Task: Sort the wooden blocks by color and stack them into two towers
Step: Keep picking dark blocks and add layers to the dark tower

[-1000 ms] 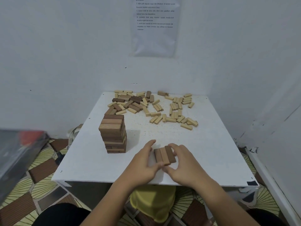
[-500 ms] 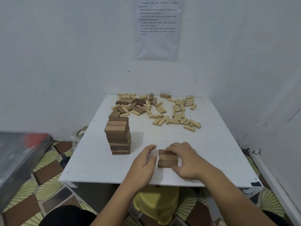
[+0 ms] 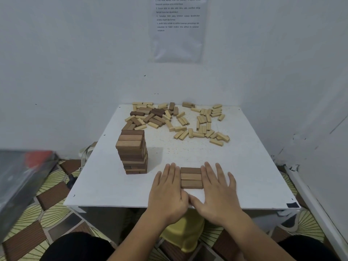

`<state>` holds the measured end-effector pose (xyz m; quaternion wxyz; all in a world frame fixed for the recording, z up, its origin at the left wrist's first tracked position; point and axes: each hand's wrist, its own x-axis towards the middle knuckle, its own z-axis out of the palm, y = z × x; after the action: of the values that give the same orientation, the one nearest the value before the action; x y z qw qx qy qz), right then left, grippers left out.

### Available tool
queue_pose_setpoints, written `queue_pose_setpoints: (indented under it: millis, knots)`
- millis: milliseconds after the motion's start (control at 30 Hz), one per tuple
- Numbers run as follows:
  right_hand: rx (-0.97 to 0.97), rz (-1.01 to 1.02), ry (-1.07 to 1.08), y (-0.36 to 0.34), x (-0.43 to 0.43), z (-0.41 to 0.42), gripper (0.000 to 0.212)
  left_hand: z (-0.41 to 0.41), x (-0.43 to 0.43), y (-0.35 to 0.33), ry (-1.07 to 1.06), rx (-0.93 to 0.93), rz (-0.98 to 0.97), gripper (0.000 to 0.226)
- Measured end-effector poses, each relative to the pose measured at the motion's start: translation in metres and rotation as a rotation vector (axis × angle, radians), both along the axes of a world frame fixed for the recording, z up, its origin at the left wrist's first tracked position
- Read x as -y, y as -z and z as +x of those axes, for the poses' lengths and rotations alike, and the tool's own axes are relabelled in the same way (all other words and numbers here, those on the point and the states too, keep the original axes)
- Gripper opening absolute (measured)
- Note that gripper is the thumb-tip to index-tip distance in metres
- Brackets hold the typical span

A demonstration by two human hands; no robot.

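Note:
Three brown blocks (image 3: 191, 178) lie side by side as one flat layer near the front of the white table (image 3: 254, 166). My left hand (image 3: 169, 191) lies flat with straight fingers against the layer's left end. My right hand (image 3: 218, 189) lies flat against its right end, so the layer sits squeezed between both. A tower of brown blocks (image 3: 132, 151) stands to the left. Loose brown blocks (image 3: 150, 116) lie at the back left, mixed with pale ones. Several pale blocks (image 3: 203, 127) are scattered at the back right.
Walls close in behind and to the right of the table. A printed sheet (image 3: 178, 29) hangs on the back wall. A yellow stool (image 3: 183, 234) sits under the table's front edge. A grey and red object (image 3: 20, 178) fills the left, over patterned floor tiles.
The three brown blocks turned from pointing away from me to lying crosswise. Both hands went from curled round them to flat, pressing the two ends.

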<state>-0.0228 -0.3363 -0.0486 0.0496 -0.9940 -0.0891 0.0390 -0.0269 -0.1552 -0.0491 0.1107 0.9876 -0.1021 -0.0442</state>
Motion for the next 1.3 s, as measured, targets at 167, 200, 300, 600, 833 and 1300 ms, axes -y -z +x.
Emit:
queue_pose_setpoints:
  millis: [167, 200, 300, 600, 833, 1300]
  knots:
    - [-0.004, -0.008, -0.019, 0.0, -0.001, -0.001, 0.111, -0.001, 0.001, 0.002, 0.014, -0.003, 0.023, 0.089]
    - [-0.003, -0.006, -0.018, 0.0, -0.002, -0.001, 0.113, -0.002, 0.001, 0.002, 0.013, -0.002, 0.024, 0.089]
    - [0.001, 0.018, -0.011, -0.001, -0.003, -0.001, 0.118, -0.002, 0.0, 0.002, 0.008, -0.004, 0.023, 0.09]
    - [-0.127, 0.205, -0.019, -0.01, 0.013, 0.012, 0.112, 0.002, -0.015, -0.019, 0.057, -0.048, -0.186, 0.077]
    - [-0.124, 0.23, -0.112, -0.031, 0.019, 0.034, 0.093, 0.043, -0.014, -0.034, 0.185, -0.045, -0.092, 0.091]
    - [-0.07, 0.188, -0.179, -0.03, 0.017, 0.042, 0.063, 0.054, -0.011, -0.035, 0.239, 0.036, -0.002, 0.06]
